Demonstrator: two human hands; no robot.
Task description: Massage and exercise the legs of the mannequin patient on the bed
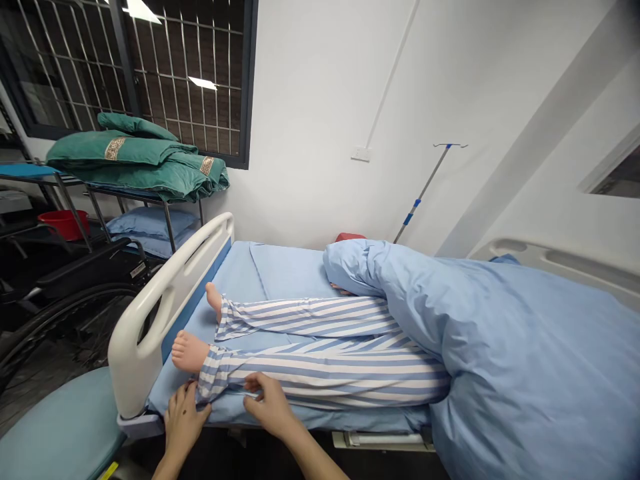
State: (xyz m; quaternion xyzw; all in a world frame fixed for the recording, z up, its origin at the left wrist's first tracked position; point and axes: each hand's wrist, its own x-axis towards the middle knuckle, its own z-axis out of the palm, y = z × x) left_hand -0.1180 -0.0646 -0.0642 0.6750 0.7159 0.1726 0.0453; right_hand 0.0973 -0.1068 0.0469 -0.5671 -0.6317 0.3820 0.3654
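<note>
Two legs in blue-and-white striped pajama trousers lie stretched out on a blue-sheeted bed; the smooth bare feet, near foot and far foot, look like a mannequin's. My left hand rests at the bed's near edge, just beside the near trouser cuff, its fingers and thumb apart. Against the near trouser leg at the lower shin is my right hand, its fingers loosely bent and the thumb apart, with nothing visible in it. A bunched blue quilt covers the body above the thighs.
A white footboard closes the bed's left end. Left of it stand a wheelchair, a teal stool seat and a rack with folded green quilts. An IV pole rises behind the bed.
</note>
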